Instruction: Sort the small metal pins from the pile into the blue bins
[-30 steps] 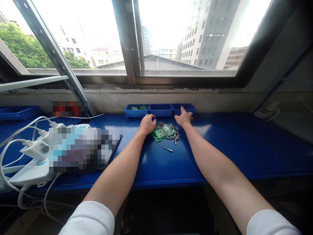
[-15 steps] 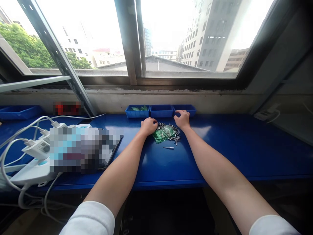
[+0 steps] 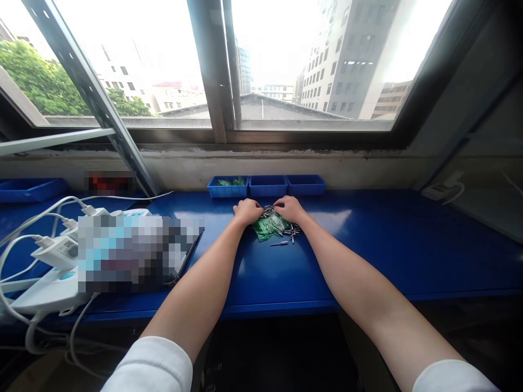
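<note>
On the blue table (image 3: 368, 239) lies a heap of small metal pins (image 3: 291, 231) mixed with green plastic bags (image 3: 267, 227). My left hand (image 3: 247, 211) rests curled at the heap's left edge. Over the far side of the heap sits my right hand (image 3: 288, 208), fingers bent down onto the pins. Whether either hand pinches a pin is hidden by the fingers. A single pin (image 3: 278, 243) lies apart, just in front of the heap.
Three small blue bins (image 3: 267, 185) stand in a row against the wall behind the heap; the left one holds green bags. White chargers and cables (image 3: 53, 250) and a blurred device crowd the table's left side. A blue tray (image 3: 28, 188) sits far left.
My right hand has drawn back from the right bin and moved left onto the pin heap. My left hand has stayed at the heap's left edge.
</note>
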Demonstrator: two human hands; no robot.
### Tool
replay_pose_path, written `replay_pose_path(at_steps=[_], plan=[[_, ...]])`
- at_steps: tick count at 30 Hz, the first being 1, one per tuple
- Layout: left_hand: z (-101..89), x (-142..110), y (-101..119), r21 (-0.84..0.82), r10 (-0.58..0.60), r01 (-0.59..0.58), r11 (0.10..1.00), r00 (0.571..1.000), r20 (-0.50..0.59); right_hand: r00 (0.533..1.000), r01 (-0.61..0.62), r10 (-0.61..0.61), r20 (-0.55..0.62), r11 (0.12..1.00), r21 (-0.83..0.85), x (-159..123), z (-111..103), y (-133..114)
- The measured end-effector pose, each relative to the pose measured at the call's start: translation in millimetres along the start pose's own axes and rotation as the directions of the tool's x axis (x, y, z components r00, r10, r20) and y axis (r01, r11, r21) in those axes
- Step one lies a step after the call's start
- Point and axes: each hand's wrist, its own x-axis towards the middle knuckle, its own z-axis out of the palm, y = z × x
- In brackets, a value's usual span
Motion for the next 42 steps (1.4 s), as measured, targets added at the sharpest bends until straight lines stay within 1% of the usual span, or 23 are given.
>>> replay_pose_path(at_steps=[7, 9, 11, 14, 17, 20, 24, 26, 28, 32, 34, 35, 36, 38, 40, 42], plan=[[8.1, 2, 0, 0.042, 0.009, -0.008, 0.999, 1.000, -0.025, 1.000, -0.002, 0.002, 0.000, 1.000, 0.009, 0, 1, 0], [9.0, 1, 0, 0.036, 0.013, -0.011, 0.999, 0.999, -0.039, 0.999, -0.003, 0.004, -0.033, 0.999, 0.032, -1, 0, -1], [8.1, -1, 1, 0.007, 0.027, -0.027, 1.000, 0.999, -0.047, 0.996, 0.010, -0.002, -0.094, 0.997, 0.076, -3, -2, -3], [5.1, -4, 4, -0.056, 0.087, -0.092, 0.994, 0.993, -0.075, 0.986, 0.082, -0.057, -0.159, 0.984, 0.157, -4, -4, -6], [3.2, -6, 7, -0.094, 0.145, -0.157, 0.983, 0.982, -0.119, 0.982, 0.144, -0.113, -0.151, 0.966, 0.214, -5, -6, -9], [2.3, -7, 8, -0.131, 0.190, -0.214, 0.968, 0.967, -0.171, 0.986, 0.131, -0.098, -0.134, 0.956, 0.263, -6, -7, -11], [0.5, -10, 7, -0.181, 0.306, -0.358, 0.916, 0.916, -0.261, 0.992, 0.072, -0.037, -0.121, 0.950, 0.303, -6, -8, -13], [-0.3, -10, 7, -0.178, 0.317, -0.376, 0.909, 0.904, -0.288, 0.992, 0.059, -0.017, -0.124, 0.939, 0.338, -6, -9, -15], [-0.5, -10, 7, -0.167, 0.298, -0.357, 0.919, 0.906, -0.301, 0.992, 0.051, 0.006, -0.130, 0.901, 0.431, -5, -9, -17], [0.3, -9, 6, -0.161, 0.276, -0.336, 0.928, 0.910, -0.309, 0.990, 0.048, 0.051, -0.131, 0.752, 0.658, -5, -12, -21], [0.8, -9, 6, -0.167, 0.280, -0.343, 0.925, 0.908, -0.310, 0.990, 0.035, 0.071, -0.120, 0.710, 0.703, -5, -14, -23], [0.8, -9, 6, -0.170, 0.279, -0.342, 0.924, 0.908, -0.312, 0.989, 0.025, 0.084, -0.118, 0.708, 0.706, -5, -15, -23], [0.8, -9, 6, -0.171, 0.271, -0.335, 0.927, 0.910, -0.313, 0.988, 0.018, 0.095, -0.124, 0.720, 0.693, -5, -16, -22], [0.7, -9, 6, -0.167, 0.241, -0.305, 0.938, 0.917, -0.318, 0.978, 0.015, 0.117, -0.173, 0.787, 0.617, -5, -18, -19], [0.4, -8, 5, -0.149, 0.198, -0.256, 0.955, 0.926, -0.322, 0.955, 0.012, 0.125, -0.268, 0.891, 0.455, -5, -18, -15], [0.3, -7, 3, -0.124, 0.153, -0.200, 0.972, 0.937, -0.314, 0.930, -0.021, 0.108, -0.352, 0.971, 0.240, -5, -18, -10]])
